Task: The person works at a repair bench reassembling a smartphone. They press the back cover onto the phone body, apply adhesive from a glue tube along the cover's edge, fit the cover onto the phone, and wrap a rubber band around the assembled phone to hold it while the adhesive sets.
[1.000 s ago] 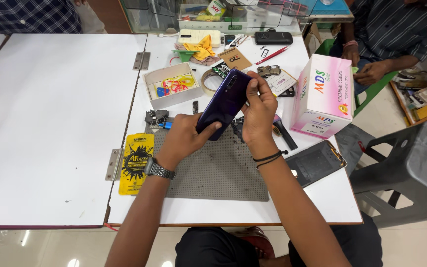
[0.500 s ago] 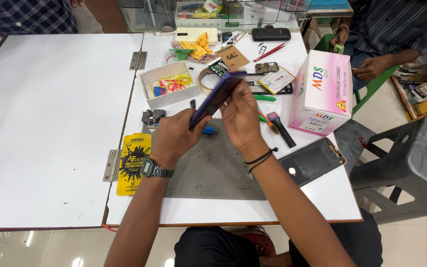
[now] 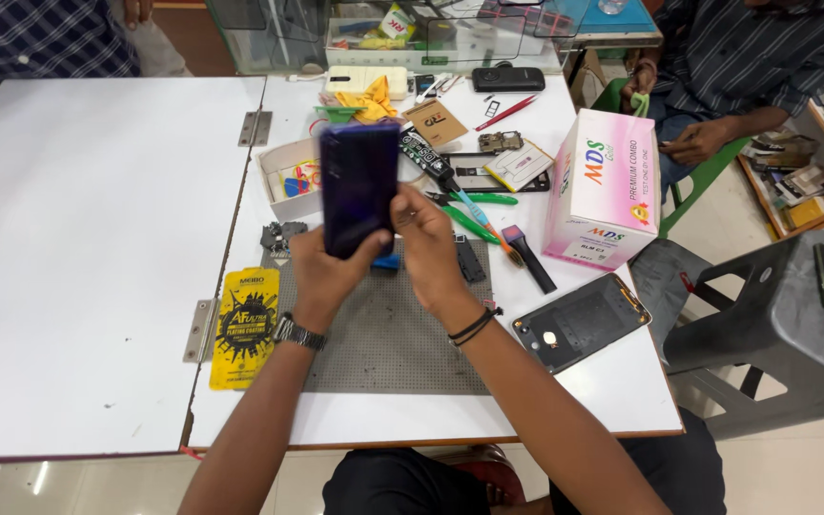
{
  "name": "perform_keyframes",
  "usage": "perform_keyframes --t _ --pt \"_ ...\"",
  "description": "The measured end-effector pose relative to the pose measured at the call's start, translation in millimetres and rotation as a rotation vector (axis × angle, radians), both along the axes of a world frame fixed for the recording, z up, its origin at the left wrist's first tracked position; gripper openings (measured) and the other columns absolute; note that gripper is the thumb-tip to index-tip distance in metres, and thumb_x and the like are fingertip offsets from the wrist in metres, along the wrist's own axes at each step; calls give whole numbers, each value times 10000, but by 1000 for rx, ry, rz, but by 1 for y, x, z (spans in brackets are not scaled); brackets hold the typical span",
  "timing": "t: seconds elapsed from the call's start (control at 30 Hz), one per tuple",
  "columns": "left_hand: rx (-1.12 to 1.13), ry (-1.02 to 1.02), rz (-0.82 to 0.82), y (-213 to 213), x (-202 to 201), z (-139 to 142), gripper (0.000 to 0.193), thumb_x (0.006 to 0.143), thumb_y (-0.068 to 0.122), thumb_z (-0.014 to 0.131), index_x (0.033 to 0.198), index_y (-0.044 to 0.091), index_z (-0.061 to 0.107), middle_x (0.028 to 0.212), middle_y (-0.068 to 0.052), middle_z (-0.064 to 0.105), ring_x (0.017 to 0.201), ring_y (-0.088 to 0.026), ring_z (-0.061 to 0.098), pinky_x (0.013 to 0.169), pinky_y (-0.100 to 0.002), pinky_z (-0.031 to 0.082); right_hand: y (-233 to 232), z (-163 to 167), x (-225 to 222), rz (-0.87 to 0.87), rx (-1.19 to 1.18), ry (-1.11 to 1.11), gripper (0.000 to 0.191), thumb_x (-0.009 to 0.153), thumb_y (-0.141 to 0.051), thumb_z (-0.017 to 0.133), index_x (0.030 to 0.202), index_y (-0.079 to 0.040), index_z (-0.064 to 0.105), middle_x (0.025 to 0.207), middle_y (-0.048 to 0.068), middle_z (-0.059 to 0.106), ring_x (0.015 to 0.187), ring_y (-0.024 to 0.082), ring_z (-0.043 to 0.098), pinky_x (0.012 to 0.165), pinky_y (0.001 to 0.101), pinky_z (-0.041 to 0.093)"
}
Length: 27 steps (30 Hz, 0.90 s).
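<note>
Head view shows your left hand (image 3: 331, 272) gripping a dark purple phone (image 3: 360, 186) from below, held upright just above the centre of the frame with its glossy back towards you; your right hand (image 3: 431, 250) sits just beside it, fingers curled near the phone's lower right edge, though motion blur hides whether they actually pinch it or only brush it. Under both hands lies a grey work mat (image 3: 393, 329) on the white desk (image 3: 97, 238); a yellow packet (image 3: 246, 327) rests at the mat's left edge, and a bare phone frame (image 3: 579, 321) lies at the lower right of the desk, apart from your hands. To the right of centre stand a pink and white box (image 3: 603, 191), green-handled tools (image 3: 474, 212) and a small brush (image 3: 525, 256); a small white box (image 3: 288, 176) of parts sits behind the phone. As a judgement, the phone looks whole from this side, so you seem to be inspecting or turning it rather than deep in dismantling; no tool is in either hand, and anything to be done on the phone itself looks largely ahead of you. Another person's hands (image 3: 693, 143) rest at the upper right.
</note>
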<state>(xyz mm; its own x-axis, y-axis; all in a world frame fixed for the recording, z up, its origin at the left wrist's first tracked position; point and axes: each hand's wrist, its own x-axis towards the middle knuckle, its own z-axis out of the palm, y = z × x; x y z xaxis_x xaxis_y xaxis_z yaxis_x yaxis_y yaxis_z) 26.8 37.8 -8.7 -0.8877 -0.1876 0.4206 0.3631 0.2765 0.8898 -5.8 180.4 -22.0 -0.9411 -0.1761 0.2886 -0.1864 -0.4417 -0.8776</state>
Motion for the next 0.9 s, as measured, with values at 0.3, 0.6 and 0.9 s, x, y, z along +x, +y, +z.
perform_keyframes --t 0.3,0.6,0.9 --pt "-57 252 210 -5 6 -3 304 902 253 870 935 -23 747 767 -53 738 655 -122 685 604 -275 517 -28 -11 22 -264 408 141 262 1073 -200 574 1216 -16 695 819 40 726 744 75 679 694 234 570" --pt "492 119 -268 -35 -2 12 525 994 301 737 1317 -86 591 1229 -198 710 1053 -248 729 903 -355 628 -32 3 35 -210 469 186 244 1056 -187 590 1160 -8 719 773 37 708 625 82 646 586 245 524" --pt "875 117 -413 -55 -16 12 582 1041 327 650 1424 -83 494 1368 -211 635 1231 -304 666 959 -426 619 -31 4 32 -60 497 142 356 1043 -294 596 1232 -1 672 905 60 738 673 85 676 595 231 514"
